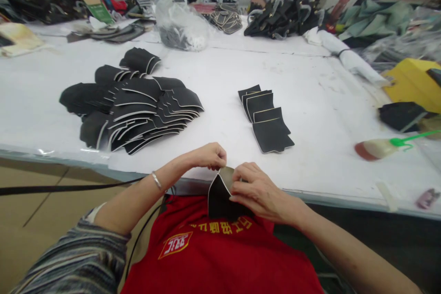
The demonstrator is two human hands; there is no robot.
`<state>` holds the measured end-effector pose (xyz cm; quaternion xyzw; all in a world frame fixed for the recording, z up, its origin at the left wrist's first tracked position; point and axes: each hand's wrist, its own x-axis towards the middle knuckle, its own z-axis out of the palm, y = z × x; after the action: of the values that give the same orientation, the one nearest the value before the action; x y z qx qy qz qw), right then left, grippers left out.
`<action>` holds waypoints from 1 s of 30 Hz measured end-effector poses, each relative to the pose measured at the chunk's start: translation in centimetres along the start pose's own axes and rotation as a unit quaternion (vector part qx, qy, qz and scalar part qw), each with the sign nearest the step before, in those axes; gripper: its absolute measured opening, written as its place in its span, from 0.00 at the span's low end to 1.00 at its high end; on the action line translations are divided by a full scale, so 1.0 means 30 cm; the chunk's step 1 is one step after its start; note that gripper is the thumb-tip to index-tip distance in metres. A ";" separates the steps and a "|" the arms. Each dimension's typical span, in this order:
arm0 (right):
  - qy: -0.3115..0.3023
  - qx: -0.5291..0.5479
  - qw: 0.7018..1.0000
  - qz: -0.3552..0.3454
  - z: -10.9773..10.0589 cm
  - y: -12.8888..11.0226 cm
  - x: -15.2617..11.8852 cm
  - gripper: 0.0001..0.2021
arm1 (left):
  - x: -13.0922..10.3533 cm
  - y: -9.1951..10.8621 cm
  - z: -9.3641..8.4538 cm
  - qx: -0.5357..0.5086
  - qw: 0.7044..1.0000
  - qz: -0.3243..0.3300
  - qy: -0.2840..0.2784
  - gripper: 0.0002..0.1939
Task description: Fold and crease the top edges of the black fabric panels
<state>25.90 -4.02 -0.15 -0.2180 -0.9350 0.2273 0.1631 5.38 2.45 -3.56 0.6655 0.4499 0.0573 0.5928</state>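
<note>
A black leather-like piece [220,200] with pale edges hangs in front of the red apron, at the table's near edge. My left hand [212,156] pinches its upper corner with closed fingers. On the right side my right hand [253,188] grips the same piece, fingers closed over its edge. A lighter, olive-grey surface shows between the two hands. Beyond them lies a short overlapping row of similar black pieces [270,133]. Farther left, a large spread heap of black pieces [138,105] with white edges covers part of the table.
On the right of the white table [320,115] lies a squeeze bottle [377,148] with a green spout. A yellow object [413,80] is behind it. A clear plastic bag [181,23] and a pile of black goods [282,18] stand farther back. Other people are across the table.
</note>
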 end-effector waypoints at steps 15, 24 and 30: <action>0.064 0.067 0.989 0.118 0.131 0.124 -0.018 0.06 | -0.152 -0.124 0.124 0.250 0.953 0.112 0.130 0.12; 0.054 0.014 0.994 0.096 0.147 0.162 -0.022 0.04 | -0.112 -0.120 0.122 0.227 0.965 0.098 0.091 0.10; 0.054 0.041 0.991 0.113 0.156 0.174 -0.029 0.06 | -0.123 -0.100 0.111 0.118 0.986 0.099 0.063 0.14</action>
<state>26.49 -1.91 -6.88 -0.3278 -0.8839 0.2702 0.1954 3.65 -2.79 -5.36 0.7673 0.4218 0.1038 0.4718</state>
